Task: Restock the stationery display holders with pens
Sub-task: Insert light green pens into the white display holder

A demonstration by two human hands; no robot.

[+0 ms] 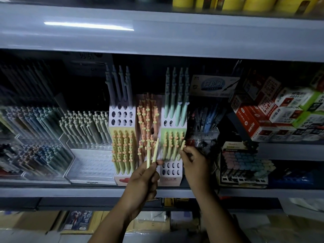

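Standing upright in 3 white perforated holders (122, 118) on the shelf (70, 192), the pens are slim pastel barrels with knobbed caps: yellow-green, orange, grey-blue and mint. The left hand (142, 179) is clenched around 2 loose yellow-green pens (152, 153), raised in front of the middle holder and partly covering its orange row. The right hand (194, 163) pinches the end pen (182, 146) of the right holder's front row. Clear trays (91, 165) of pens stand to the left, stacked cartons (263, 120) to the right.
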